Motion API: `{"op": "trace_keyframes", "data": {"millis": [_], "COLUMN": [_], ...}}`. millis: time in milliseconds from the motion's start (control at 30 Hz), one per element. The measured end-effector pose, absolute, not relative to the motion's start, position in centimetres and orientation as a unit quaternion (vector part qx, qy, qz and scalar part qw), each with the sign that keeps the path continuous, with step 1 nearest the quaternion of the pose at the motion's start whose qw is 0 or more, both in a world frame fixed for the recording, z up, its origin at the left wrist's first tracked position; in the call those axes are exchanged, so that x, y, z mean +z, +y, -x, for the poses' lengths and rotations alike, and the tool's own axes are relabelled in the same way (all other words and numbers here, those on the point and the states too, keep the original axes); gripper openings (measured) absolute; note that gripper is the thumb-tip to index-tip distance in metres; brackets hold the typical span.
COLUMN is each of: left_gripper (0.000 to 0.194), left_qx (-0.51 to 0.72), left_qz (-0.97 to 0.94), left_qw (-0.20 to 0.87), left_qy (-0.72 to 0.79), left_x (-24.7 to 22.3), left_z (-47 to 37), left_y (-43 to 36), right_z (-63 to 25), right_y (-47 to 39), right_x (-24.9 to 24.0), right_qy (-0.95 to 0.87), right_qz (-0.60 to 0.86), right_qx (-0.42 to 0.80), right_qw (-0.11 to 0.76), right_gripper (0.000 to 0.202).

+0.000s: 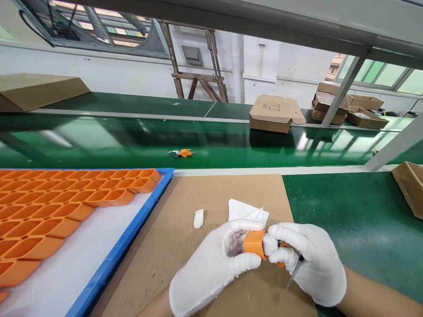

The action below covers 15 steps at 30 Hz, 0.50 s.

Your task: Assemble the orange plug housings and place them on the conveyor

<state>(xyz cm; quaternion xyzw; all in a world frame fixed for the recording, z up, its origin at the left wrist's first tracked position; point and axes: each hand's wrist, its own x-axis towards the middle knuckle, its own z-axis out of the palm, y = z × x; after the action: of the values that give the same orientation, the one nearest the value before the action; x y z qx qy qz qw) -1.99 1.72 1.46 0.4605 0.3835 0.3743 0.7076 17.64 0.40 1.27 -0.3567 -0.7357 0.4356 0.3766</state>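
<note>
Both hands wear white gloves and meet above a brown cardboard sheet (172, 246). My left hand (214, 259) is closed round an orange plastic sleeve (255, 245), thumb below and fingers above. My right hand (307, 259) is closed, its white-gloved fingertips pressed close to the sleeve's right end. From its grip a thin pointed grey metal tool (294, 273) sticks out downwards; the tool's kind is hidden by the fingers. Small orange and black parts show between those fingers. A folded white paper (246, 211) lies just behind the hands, and a small white piece (198, 219) lies to the left.
At left, a blue-edged tray (132, 237) holds rows of orange sleeves (49, 226). A small orange and green item (181, 153) lies on the green belt (218, 145) beyond. Cardboard boxes (272, 114) stand at the back, another box (410, 187) at right. A metal post (380, 145) rises at right.
</note>
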Motion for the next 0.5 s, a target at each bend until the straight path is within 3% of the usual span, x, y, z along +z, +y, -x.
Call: {"op": "trace_keyframes", "data": {"millis": [167, 367, 500], "left_gripper": [0.032, 0.031, 0.031], "left_qx": [0.371, 0.365, 0.367], "left_qz": [-0.462, -0.454, -0.451], "left_qw": [0.705, 0.719, 0.709], "left_qy": [0.39, 0.381, 0.398], "left_x": [1.4, 1.4, 1.5], "left_z": [1.8, 1.6, 1.2], "left_y": [1.6, 1.7, 1.6], "right_z": [-17.5, -17.6, -17.2], "right_y": [0.9, 1.2, 0.3], "right_x": [1.8, 2.7, 2.6], "right_qy": [-0.713, -0.606, -0.728], "right_qz": [0.341, 0.452, 0.48], "right_qx": [0.504, 0.597, 0.397], "right_qw": [0.348, 0.267, 0.286], "right_gripper": [0.026, 0.042, 0.047]}}
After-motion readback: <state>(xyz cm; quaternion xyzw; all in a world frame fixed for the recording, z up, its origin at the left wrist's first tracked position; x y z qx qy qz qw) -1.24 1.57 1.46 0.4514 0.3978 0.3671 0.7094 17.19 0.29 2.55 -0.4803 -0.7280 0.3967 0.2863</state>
